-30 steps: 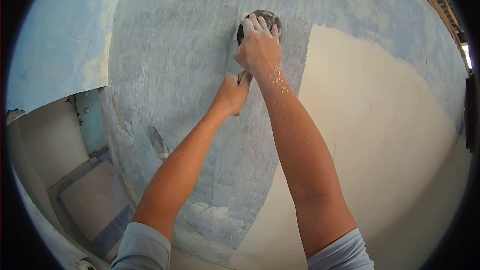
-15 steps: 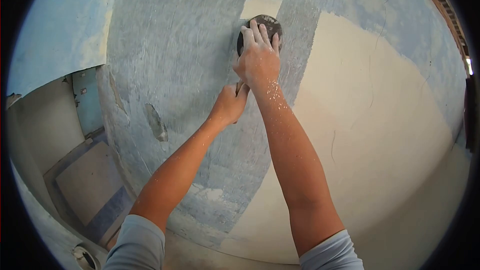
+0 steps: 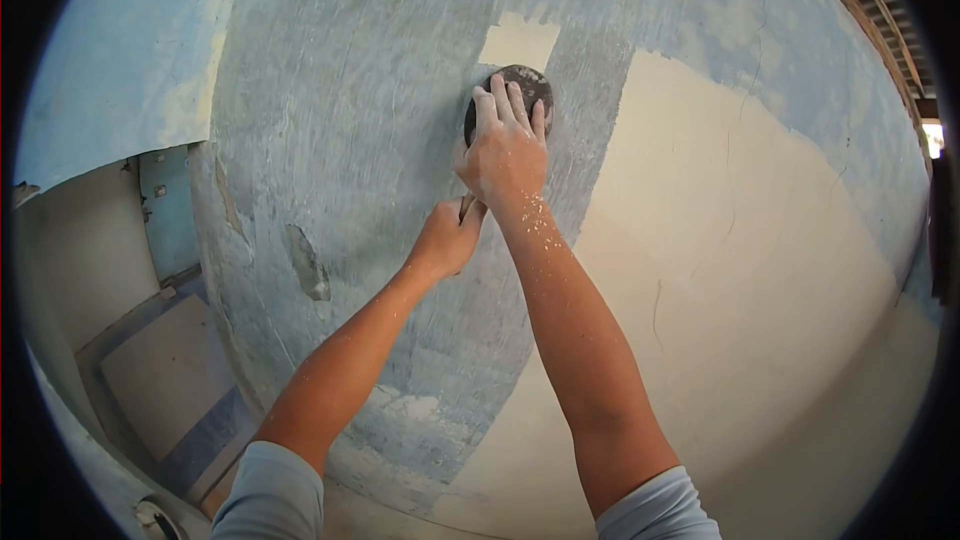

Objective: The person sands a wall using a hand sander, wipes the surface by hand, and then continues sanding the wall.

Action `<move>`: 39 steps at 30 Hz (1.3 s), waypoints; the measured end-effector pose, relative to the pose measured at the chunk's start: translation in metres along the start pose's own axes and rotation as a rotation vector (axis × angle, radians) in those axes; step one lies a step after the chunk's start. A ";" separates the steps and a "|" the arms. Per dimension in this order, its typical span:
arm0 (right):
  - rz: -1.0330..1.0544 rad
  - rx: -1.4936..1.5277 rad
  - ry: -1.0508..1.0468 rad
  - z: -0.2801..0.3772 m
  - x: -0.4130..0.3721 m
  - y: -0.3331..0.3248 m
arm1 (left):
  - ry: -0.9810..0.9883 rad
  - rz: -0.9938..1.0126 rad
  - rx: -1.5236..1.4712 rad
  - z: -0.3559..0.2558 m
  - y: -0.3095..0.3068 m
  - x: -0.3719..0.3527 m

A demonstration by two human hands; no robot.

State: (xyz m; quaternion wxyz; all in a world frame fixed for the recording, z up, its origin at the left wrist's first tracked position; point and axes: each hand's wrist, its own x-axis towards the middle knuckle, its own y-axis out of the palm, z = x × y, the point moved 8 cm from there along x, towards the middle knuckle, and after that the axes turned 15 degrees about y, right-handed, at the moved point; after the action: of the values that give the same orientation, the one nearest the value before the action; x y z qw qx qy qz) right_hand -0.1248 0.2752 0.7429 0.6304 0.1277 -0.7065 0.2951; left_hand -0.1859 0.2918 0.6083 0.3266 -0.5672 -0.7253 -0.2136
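Observation:
A tool with a round dark head (image 3: pixel 534 83), marked with pale smears, lies against the wall just below a small cream patch (image 3: pixel 520 41). My right hand (image 3: pixel 503 152) presses on that head, fingers spread over its face and dusted white. Lower and to the left, my left hand (image 3: pixel 447 238) is wrapped round the tool's handle, which is mostly hidden. Grey-blue, streaked wall surface (image 3: pixel 350 140) surrounds the tool. Pale flecks cling to my right wrist and forearm.
A large cream area with thin cracks (image 3: pixel 720 270) covers the wall's right side. A chipped hollow (image 3: pixel 307 262) lies left of my hands. Further left, an opening shows a blue door (image 3: pixel 168 210) and a floor board (image 3: pixel 165 370). Roofing (image 3: pixel 880 10) shows at upper right.
The view has tilted up, so the wall sits lower in the picture. Against the cream patch, the round head has shifted slightly down and left; both hands keep their hold.

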 end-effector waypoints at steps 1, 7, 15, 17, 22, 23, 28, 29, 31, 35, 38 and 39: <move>-0.010 0.012 0.002 0.000 0.004 -0.002 | -0.003 -0.001 0.001 -0.004 -0.002 0.002; -0.081 0.058 -0.013 0.001 0.043 -0.012 | 0.041 -0.019 0.053 -0.040 -0.010 0.031; -0.038 -0.049 0.041 0.002 0.095 -0.014 | 0.002 -0.004 0.046 -0.062 -0.018 0.072; -0.019 -0.058 0.059 0.000 0.096 -0.013 | 0.016 -0.003 0.059 -0.067 -0.019 0.071; -0.076 -0.023 0.016 -0.004 0.071 -0.009 | 0.003 -0.006 -0.028 -0.051 -0.004 0.048; -0.069 -0.022 0.016 -0.005 0.059 -0.006 | -0.004 -0.005 -0.035 -0.043 -0.002 0.039; 0.020 -0.008 0.031 -0.005 -0.008 0.009 | -0.043 -0.025 -0.088 0.003 0.007 -0.013; 0.049 -0.031 0.019 -0.005 -0.026 0.017 | -0.044 -0.029 -0.110 0.012 0.009 -0.028; 0.138 -0.056 -0.001 0.003 -0.062 0.024 | -0.140 -0.037 -0.212 0.037 0.012 -0.064; 0.537 0.185 -0.032 0.012 -0.178 0.014 | -0.173 -0.072 -0.222 0.114 0.014 -0.181; 0.900 0.724 0.164 -0.021 -0.289 -0.024 | -0.407 0.041 -0.241 0.152 0.006 -0.311; 1.119 0.731 0.310 -0.047 -0.337 -0.030 | -0.580 -0.007 -0.233 0.176 0.000 -0.364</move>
State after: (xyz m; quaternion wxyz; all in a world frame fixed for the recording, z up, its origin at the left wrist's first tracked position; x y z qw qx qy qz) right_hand -0.0117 0.2137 0.4261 0.3935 -0.0956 -0.4227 0.8108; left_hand -0.1743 0.1627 0.2256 0.0382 -0.6356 -0.7608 -0.1255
